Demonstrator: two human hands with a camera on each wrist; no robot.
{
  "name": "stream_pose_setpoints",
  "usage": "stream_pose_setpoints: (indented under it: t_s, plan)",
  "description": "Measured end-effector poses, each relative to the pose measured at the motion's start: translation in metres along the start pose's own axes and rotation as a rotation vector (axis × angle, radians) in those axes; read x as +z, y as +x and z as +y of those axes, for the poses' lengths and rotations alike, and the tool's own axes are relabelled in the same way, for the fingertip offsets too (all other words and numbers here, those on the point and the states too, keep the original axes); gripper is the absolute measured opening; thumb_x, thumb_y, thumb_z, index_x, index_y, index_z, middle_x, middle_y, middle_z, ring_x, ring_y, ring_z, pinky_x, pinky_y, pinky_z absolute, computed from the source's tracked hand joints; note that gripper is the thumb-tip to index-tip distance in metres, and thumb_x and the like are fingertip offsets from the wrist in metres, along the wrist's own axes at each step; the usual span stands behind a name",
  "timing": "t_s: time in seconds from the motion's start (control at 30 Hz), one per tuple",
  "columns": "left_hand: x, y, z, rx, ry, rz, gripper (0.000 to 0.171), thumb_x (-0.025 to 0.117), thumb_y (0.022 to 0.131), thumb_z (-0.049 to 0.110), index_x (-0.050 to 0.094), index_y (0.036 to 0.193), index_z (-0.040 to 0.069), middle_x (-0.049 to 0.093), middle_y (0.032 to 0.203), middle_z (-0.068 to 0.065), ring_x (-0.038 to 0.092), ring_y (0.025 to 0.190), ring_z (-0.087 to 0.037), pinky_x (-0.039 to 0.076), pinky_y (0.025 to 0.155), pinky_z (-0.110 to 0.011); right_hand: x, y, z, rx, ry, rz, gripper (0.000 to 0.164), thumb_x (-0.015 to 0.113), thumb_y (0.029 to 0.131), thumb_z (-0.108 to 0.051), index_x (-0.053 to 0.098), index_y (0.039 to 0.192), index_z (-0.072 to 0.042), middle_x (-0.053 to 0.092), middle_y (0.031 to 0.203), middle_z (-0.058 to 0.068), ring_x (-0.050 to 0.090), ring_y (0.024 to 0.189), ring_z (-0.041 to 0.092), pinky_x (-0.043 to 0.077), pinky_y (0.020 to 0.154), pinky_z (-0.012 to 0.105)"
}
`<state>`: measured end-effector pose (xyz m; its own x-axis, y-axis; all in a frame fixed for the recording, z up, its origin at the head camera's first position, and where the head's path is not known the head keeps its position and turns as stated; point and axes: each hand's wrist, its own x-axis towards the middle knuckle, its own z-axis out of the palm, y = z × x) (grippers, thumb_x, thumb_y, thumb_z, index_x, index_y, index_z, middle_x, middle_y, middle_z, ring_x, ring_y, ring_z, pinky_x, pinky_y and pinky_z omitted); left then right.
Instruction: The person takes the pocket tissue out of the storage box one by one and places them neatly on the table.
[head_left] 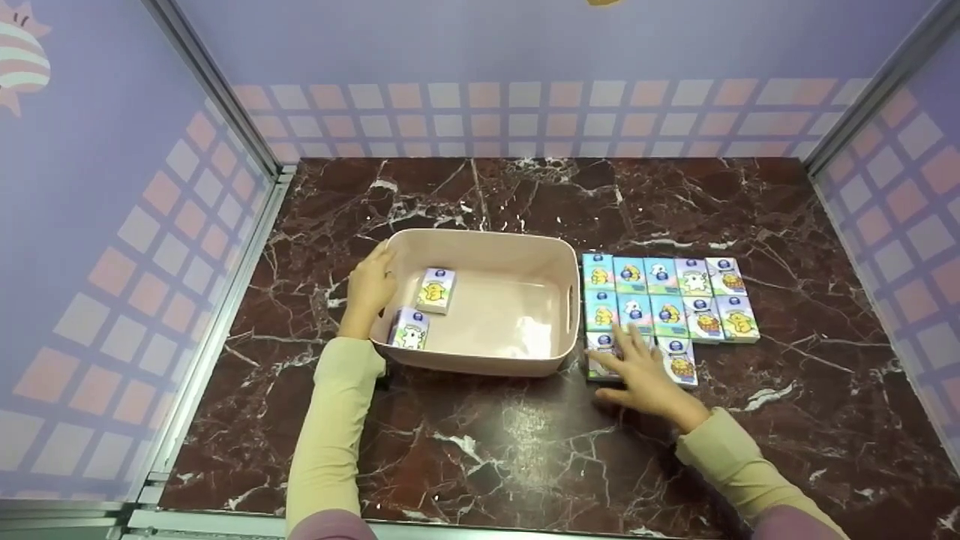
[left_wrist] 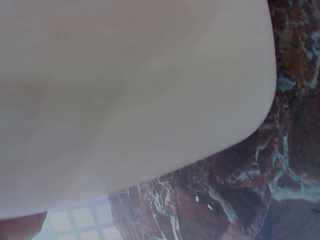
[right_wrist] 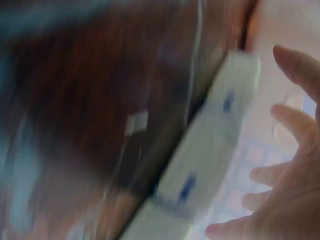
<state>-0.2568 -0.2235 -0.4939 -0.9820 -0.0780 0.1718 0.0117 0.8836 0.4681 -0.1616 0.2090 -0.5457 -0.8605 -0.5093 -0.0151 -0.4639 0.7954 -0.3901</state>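
A beige plastic bin point(head_left: 480, 365) stands on the dark marbled tabletop, its outer wall point(left_wrist: 165, 100) filling much of the left wrist view. My left hand point(head_left: 370, 289) grips the bin's left rim. Inside lie two small tissue packs with cartoon animals: a purple-and-yellow one point(head_left: 436, 291) and another point(head_left: 410, 330) in the near left corner. To the right of the bin, several similar packs point(head_left: 660, 277) lie in rows side by side. Over the nearest row hovers my right hand point(head_left: 641, 379), fingers spread, holding nothing; it partly covers packs there. Blurred pack sides point(right_wrist: 200, 160) show beside its fingers.
Patterned purple panels point(head_left: 480, 112) enclose the table at the back and both sides, with metal frame posts point(head_left: 225, 90) at the corners. The marbled tabletop point(head_left: 525, 450) extends in front of the bin and the packs.
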Motion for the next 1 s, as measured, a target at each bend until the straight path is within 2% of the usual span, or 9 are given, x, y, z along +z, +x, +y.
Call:
stream_pose_setpoints:
  t_s: [0.13,0.3,0.47,0.63,0.73,0.83,1.0]
  plan:
    - [0.000,0.000,0.000,-0.001,-0.004,-0.013,0.048,0.045,0.075,0.001,0.053,0.122,0.006,0.044,0.135,-0.006,0.051,0.109,-0.038,0.042,0.086,-0.051,0.008,0.004,-0.008,-0.005,-0.031,-0.069,0.060,0.067,0.071,-0.042,0.050,0.126,-0.026,0.010,0.147,0.020,0.002,0.132,0.045,0.008,0.089,0.075]
    - [0.000,0.000,0.000,-0.009,-0.001,-0.014,0.048,0.045,0.075,0.001,0.054,0.122,0.007,0.045,0.135,-0.006,0.051,0.110,-0.038,0.042,0.086,-0.051,0.008,0.004,-0.009,0.015,-0.039,-0.070,0.059,0.067,0.072,-0.041,0.050,0.126,-0.023,0.015,0.145,0.022,0.006,0.132,0.045,0.009,0.089,0.075]
    - [-0.001,0.000,0.000,0.001,0.003,-0.014,0.047,0.045,0.075,0.000,0.054,0.121,0.006,0.044,0.134,-0.007,0.050,0.110,-0.038,0.041,0.086,-0.052,0.003,0.001,-0.004,0.042,0.009,-0.054,0.067,0.066,0.073,-0.040,0.041,0.133,-0.022,0.013,0.145,0.024,0.004,0.132,0.047,0.007,0.091,0.074]
    - [-0.002,0.000,0.000,0.005,0.008,-0.014,0.048,0.044,0.074,-0.001,0.055,0.120,0.005,0.044,0.135,-0.007,0.048,0.113,-0.037,0.040,0.088,-0.053,-0.012,-0.003,0.007,0.160,0.029,-0.003,0.071,0.063,0.076,-0.039,0.035,0.136,-0.014,0.012,0.143,0.028,0.003,0.130,0.048,0.006,0.090,0.074]
    - [-0.003,0.000,-0.001,-0.001,0.006,-0.014,0.048,0.044,0.075,-0.001,0.054,0.121,0.005,0.044,0.135,-0.007,0.048,0.113,-0.037,0.039,0.089,-0.053,-0.026,0.001,0.011,0.193,0.045,0.031,0.069,0.062,0.078,-0.037,0.034,0.135,-0.009,0.013,0.142,0.031,0.004,0.130,0.050,0.007,0.090,0.074]
    - [-0.003,0.001,-0.001,-0.008,0.006,-0.018,0.047,0.044,0.075,0.000,0.054,0.121,0.006,0.044,0.135,-0.007,0.048,0.113,-0.037,0.040,0.089,-0.053,-0.041,0.011,0.008,0.179,0.063,0.076,0.067,0.062,0.079,-0.033,0.034,0.134,-0.007,0.014,0.141,0.032,0.006,0.129,0.050,0.008,0.091,0.073]
    - [-0.002,0.001,0.000,-0.009,0.004,-0.030,0.047,0.045,0.075,0.001,0.054,0.122,0.006,0.043,0.135,-0.008,0.048,0.113,-0.038,0.039,0.089,-0.054,-0.066,0.033,-0.010,0.091,0.070,0.167,0.065,0.063,0.078,-0.029,0.037,0.133,-0.008,0.017,0.142,0.028,0.009,0.130,0.048,0.009,0.094,0.071]
